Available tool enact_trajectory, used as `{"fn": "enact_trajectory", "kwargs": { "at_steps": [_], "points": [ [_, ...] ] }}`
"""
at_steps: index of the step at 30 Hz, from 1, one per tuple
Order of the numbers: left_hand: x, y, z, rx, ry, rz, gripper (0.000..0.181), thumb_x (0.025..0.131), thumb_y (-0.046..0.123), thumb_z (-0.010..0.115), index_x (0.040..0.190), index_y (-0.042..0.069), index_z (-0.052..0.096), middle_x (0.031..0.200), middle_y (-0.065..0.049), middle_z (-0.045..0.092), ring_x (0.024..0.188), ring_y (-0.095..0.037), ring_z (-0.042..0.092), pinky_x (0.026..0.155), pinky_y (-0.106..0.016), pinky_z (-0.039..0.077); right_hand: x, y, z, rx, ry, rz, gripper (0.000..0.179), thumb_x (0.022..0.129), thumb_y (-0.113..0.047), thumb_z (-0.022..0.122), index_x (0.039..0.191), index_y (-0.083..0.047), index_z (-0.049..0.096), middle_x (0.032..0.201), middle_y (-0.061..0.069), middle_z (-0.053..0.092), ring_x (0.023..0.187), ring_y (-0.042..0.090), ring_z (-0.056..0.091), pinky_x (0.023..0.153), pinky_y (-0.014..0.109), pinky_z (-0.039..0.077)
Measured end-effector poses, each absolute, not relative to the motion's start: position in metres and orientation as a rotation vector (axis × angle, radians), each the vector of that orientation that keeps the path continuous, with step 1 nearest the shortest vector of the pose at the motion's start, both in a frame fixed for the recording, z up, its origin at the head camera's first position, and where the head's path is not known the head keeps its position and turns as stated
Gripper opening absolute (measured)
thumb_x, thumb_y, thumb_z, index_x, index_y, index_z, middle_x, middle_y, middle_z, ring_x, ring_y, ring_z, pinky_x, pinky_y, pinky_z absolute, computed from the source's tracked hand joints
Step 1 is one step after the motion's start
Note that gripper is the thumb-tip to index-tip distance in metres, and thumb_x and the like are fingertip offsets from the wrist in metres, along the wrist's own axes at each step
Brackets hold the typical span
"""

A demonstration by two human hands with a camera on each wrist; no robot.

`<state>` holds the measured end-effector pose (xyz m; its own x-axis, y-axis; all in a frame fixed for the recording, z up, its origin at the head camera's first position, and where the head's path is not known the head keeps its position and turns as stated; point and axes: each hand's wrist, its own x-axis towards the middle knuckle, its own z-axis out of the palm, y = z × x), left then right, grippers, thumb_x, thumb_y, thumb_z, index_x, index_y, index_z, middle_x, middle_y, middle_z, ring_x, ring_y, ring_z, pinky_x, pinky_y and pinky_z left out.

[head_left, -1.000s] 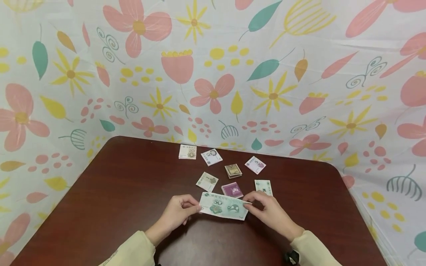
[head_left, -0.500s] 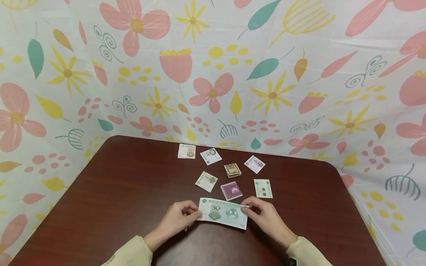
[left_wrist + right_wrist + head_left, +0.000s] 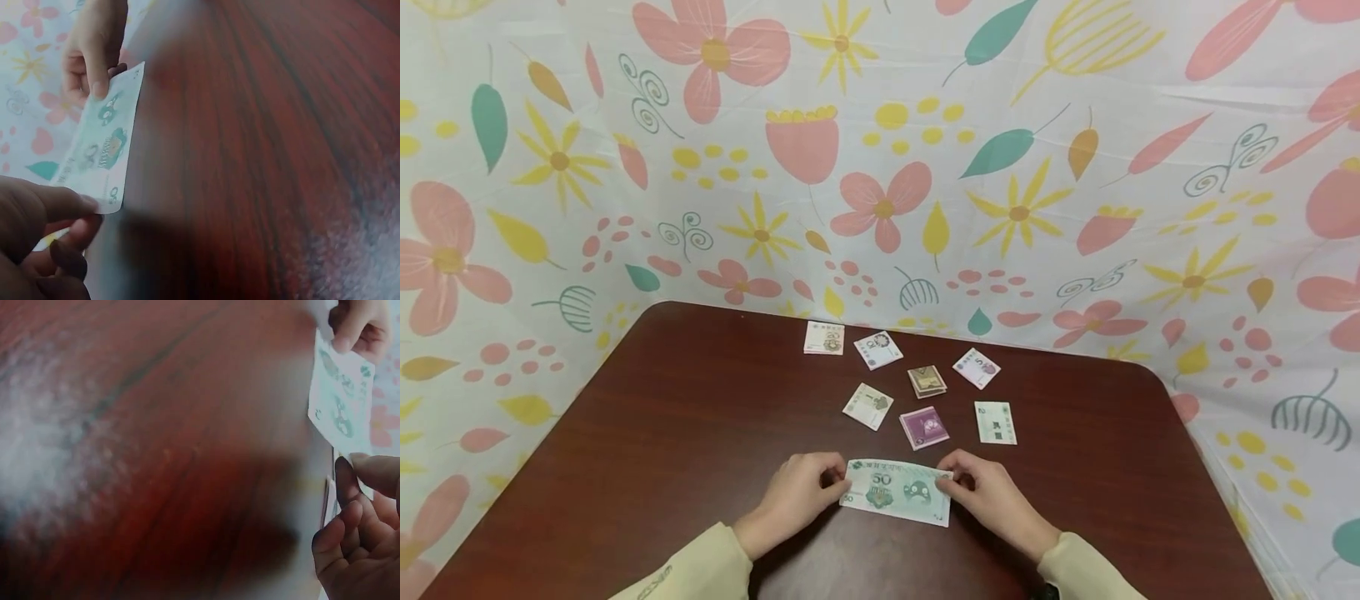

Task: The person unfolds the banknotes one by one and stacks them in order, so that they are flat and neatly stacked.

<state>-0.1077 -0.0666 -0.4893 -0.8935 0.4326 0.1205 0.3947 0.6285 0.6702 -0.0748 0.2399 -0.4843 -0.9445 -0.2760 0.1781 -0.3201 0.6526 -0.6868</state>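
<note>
A green play banknote [image 3: 897,493] marked 50 is stretched flat between both hands near the table's front. My left hand [image 3: 801,493] pinches its left end between thumb and fingers. At the opposite end, my right hand [image 3: 992,498] pinches the note the same way. Both wrist views show the banknote [image 3: 100,140] held up off the table, its printed face visible. Just beyond it lies a purple folded note [image 3: 924,428]. Behind the right hand rests a green folded note [image 3: 996,423] marked 2, and behind the left a folded note [image 3: 868,407] marked 1.
Farther back on the dark wooden table [image 3: 700,400] lie a brown folded note [image 3: 927,381] and folded notes marked 20 [image 3: 824,338], 10 [image 3: 877,350] and 5 [image 3: 977,367]. A flower-patterned cloth [image 3: 880,275] hangs behind the table and along its sides.
Both hands have drawn the 50 banknote slightly toward the table's front edge, still gripping its two ends. The folded note marked 2 has come fully into view. The folded notes stay put.
</note>
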Motion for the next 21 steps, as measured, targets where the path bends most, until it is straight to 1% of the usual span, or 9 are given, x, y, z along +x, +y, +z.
{"fn": "enact_trajectory", "kwargs": {
  "at_steps": [3,4,6,8,10,12,16,21],
  "points": [
    [-0.1065,-0.0654,-0.4889,0.712,2.820,1.053,0.019,0.087,0.013,0.082,0.081,0.024,0.068,0.071,0.018,0.063,0.064,0.000,0.054,0.058,-0.028,0.044,-0.0752,0.2372,-0.4878,0.523,-2.838,1.149,0.025,0.091,-0.006,0.079,0.104,-0.015,0.060,0.076,-0.016,0.056,0.066,-0.002,0.048,0.062,0.023,0.044],
    [-0.1061,-0.0651,-0.4886,0.715,2.828,1.037,0.018,0.087,0.012,0.082,0.083,0.023,0.068,0.072,0.017,0.063,0.064,-0.001,0.054,0.057,-0.029,0.044,-0.0752,0.2364,-0.4886,0.537,-2.844,1.133,0.028,0.090,-0.005,0.080,0.105,-0.015,0.058,0.076,-0.016,0.055,0.066,-0.002,0.047,0.062,0.022,0.044],
    [-0.1051,-0.0647,-0.4884,0.731,2.840,1.012,0.021,0.086,0.011,0.081,0.094,0.020,0.065,0.072,0.016,0.064,0.063,-0.004,0.055,0.055,-0.030,0.043,-0.0756,0.2353,-0.4896,0.562,-2.852,1.111,0.030,0.090,-0.004,0.080,0.103,-0.015,0.055,0.076,-0.016,0.054,0.067,-0.002,0.048,0.062,0.022,0.045],
    [-0.1052,-0.0645,-0.4877,0.750,2.848,0.998,0.030,0.085,0.009,0.081,0.105,0.017,0.060,0.073,0.014,0.065,0.062,-0.006,0.057,0.054,-0.031,0.043,-0.0765,0.2342,-0.4895,0.572,-2.864,1.088,0.029,0.090,-0.004,0.079,0.100,-0.018,0.055,0.076,-0.017,0.054,0.067,-0.003,0.048,0.062,0.022,0.045],
    [-0.1053,-0.0641,-0.4874,0.781,2.857,0.973,0.037,0.085,0.008,0.080,0.110,0.018,0.055,0.075,0.013,0.067,0.063,-0.007,0.059,0.053,-0.031,0.043,-0.0772,0.2339,-0.4888,0.580,-2.869,1.068,0.025,0.091,-0.005,0.078,0.095,-0.020,0.058,0.076,-0.018,0.055,0.068,-0.002,0.049,0.063,0.022,0.045],
    [-0.1055,-0.0633,-0.4874,0.820,2.863,0.945,0.033,0.085,0.007,0.079,0.108,0.018,0.057,0.076,0.012,0.066,0.063,-0.006,0.059,0.053,-0.030,0.043,-0.0771,0.2339,-0.4879,0.578,-2.883,1.049,0.022,0.091,-0.006,0.078,0.092,-0.021,0.062,0.076,-0.018,0.055,0.068,-0.002,0.049,0.063,0.022,0.045],
    [-0.1053,-0.0619,-0.4880,0.881,2.893,0.887,0.021,0.084,0.006,0.078,0.093,0.020,0.065,0.078,0.011,0.064,0.067,-0.004,0.059,0.054,-0.030,0.044,-0.0766,0.2350,-0.4863,0.595,-2.911,1.005,0.016,0.092,-0.006,0.078,0.094,-0.018,0.067,0.077,-0.016,0.055,0.071,-0.002,0.049,0.063,0.022,0.046],
    [-0.1048,-0.0615,-0.4886,0.890,2.921,0.876,0.017,0.084,0.005,0.078,0.090,0.019,0.069,0.078,0.010,0.064,0.067,-0.003,0.057,0.055,-0.029,0.045,-0.0763,0.2361,-0.4845,0.624,-2.922,0.985,0.019,0.090,-0.003,0.079,0.101,-0.015,0.068,0.082,-0.014,0.056,0.076,0.002,0.051,0.067,0.024,0.048]
  ]
}}
